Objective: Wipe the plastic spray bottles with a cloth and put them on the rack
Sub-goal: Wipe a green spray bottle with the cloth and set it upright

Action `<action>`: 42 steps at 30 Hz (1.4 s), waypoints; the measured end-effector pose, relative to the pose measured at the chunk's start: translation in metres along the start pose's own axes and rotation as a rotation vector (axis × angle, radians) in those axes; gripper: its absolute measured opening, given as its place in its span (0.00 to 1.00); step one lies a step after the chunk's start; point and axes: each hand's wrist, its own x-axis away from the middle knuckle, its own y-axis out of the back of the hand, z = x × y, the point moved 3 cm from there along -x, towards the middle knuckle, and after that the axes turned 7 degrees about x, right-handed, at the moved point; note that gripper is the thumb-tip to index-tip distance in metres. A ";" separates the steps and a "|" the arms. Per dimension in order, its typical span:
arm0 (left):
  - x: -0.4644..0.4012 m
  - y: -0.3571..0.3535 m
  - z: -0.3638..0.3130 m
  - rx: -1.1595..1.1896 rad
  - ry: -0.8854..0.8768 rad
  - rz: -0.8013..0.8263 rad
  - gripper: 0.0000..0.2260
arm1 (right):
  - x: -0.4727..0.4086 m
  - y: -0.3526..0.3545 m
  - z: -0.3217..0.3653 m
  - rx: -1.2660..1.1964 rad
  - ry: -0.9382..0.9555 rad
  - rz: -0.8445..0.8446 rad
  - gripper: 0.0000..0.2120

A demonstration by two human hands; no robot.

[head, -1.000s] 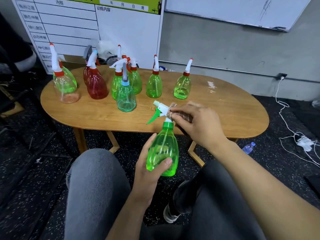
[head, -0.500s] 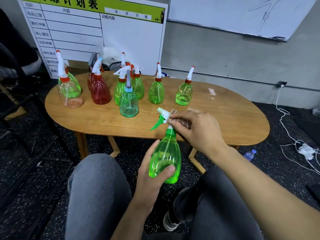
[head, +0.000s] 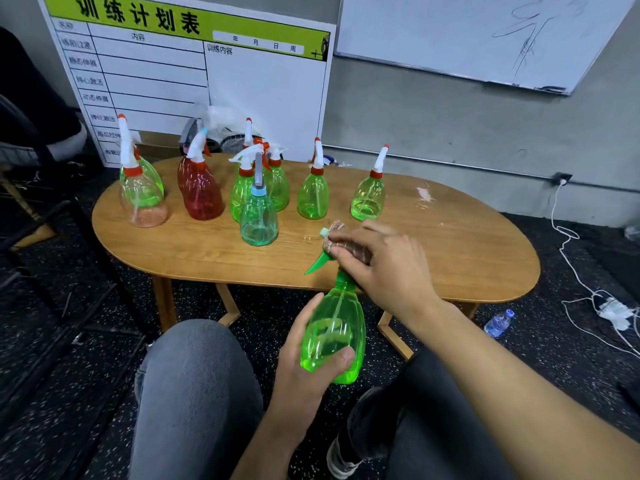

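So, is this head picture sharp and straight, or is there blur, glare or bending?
Head view: wide-angle bending, the whiteboard edge and table rim curve; light is soft and even, with faint glare on the table near the cloth; the held bottle and both hands, left and right, are fairly sharp, while the far bottles look slightly soft.

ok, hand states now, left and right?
Left hand: grips the green bottle.
Right hand: presses a cloth around its spray head.
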 end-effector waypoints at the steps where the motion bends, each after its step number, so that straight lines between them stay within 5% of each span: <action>1: 0.000 0.000 0.000 0.000 0.002 0.008 0.37 | -0.003 0.001 -0.002 0.000 -0.033 -0.025 0.16; 7: 0.000 -0.001 0.000 0.003 0.009 0.034 0.35 | -0.006 -0.002 0.007 -0.018 0.057 0.063 0.16; 11: 0.000 0.000 0.002 0.002 0.011 0.034 0.35 | -0.009 0.003 -0.002 0.007 -0.073 -0.033 0.16; 17: 0.000 -0.001 0.000 0.013 0.019 0.024 0.36 | 0.011 -0.012 0.016 -0.026 0.170 0.185 0.13; 22: 0.000 0.001 0.000 0.006 0.021 0.011 0.36 | 0.005 -0.002 0.004 0.029 0.032 -0.016 0.11; 26: 0.001 0.000 0.000 -0.006 0.019 0.013 0.37 | 0.014 -0.009 0.008 0.019 0.136 0.079 0.12; 30: 0.000 -0.001 -0.001 -0.007 0.012 0.019 0.37 | 0.009 -0.001 -0.013 0.016 -0.050 -0.033 0.11; 42: -0.002 0.003 0.000 0.035 -0.019 -0.034 0.36 | 0.025 -0.007 -0.032 -0.209 -0.018 0.115 0.14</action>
